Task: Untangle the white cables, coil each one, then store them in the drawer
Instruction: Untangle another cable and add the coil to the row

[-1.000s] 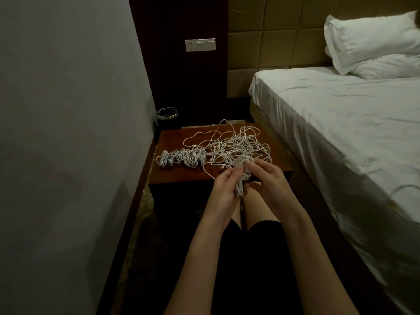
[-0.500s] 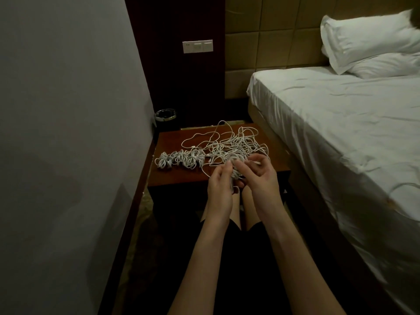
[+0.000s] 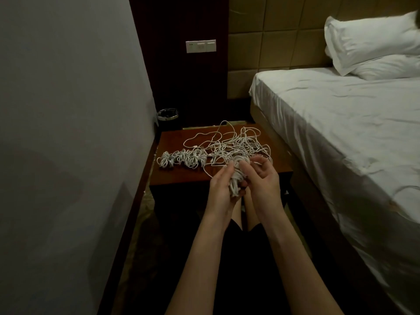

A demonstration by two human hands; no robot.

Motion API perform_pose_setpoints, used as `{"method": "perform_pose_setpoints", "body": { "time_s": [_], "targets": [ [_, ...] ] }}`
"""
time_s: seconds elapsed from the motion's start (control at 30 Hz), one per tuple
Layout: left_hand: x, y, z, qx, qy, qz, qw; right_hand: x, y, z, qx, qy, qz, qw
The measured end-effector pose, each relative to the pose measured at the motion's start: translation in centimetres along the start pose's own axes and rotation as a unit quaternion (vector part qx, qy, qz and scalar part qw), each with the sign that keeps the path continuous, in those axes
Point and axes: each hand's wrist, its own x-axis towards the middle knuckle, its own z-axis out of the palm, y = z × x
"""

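Note:
A loose tangle of white cables lies on the right half of a brown wooden nightstand. A row of several coiled white cables sits on its left half. Over the nightstand's front edge my left hand grips a half-wound white cable coil. My right hand is beside it, fingers curled, pinching a strand that runs from the coil back into the tangle. No drawer shows from this angle.
A bed with white sheets and pillows fills the right. A grey wall closes the left. A small bin stands behind the nightstand, under a wall switch plate. My knees are below the hands.
Both hands stayed at the nightstand's front edge, working strand round the coil. The right hand's fingers shifted up and out to the right of the coil; the coil hangs lower again.

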Motion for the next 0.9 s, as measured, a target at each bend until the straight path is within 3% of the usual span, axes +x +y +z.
{"method": "perform_pose_setpoints", "body": {
  "time_s": [0.1, 0.43, 0.67, 0.77, 0.9],
  "targets": [
    [0.4, 0.0, -0.1, -0.031, -0.018, -0.015, 0.999, 0.3, -0.2, -0.5, 0.057, 0.006, 0.017, 0.998],
    [1.2, -0.8, -1.8, -0.046, 0.04, -0.042, 0.997, 1.1, 1.3, -1.0, -0.084, 0.044, -0.006, 0.995],
    [2.6, -0.1, -3.3, -0.068, 0.094, -0.075, 0.99, 1.6, 2.5, -0.7, -0.16, -0.041, 0.047, 0.985],
    [3.4, 0.3, -3.8, -0.079, 0.116, -0.074, 0.987, 1.8, 3.0, 0.6, -0.178, -0.083, 0.012, 0.98],
    [4.7, 0.9, -4.8, -0.084, 0.114, -0.058, 0.988, 3.1, 4.5, 1.9, -0.237, -0.077, 0.0, 0.968]
  ]
}}
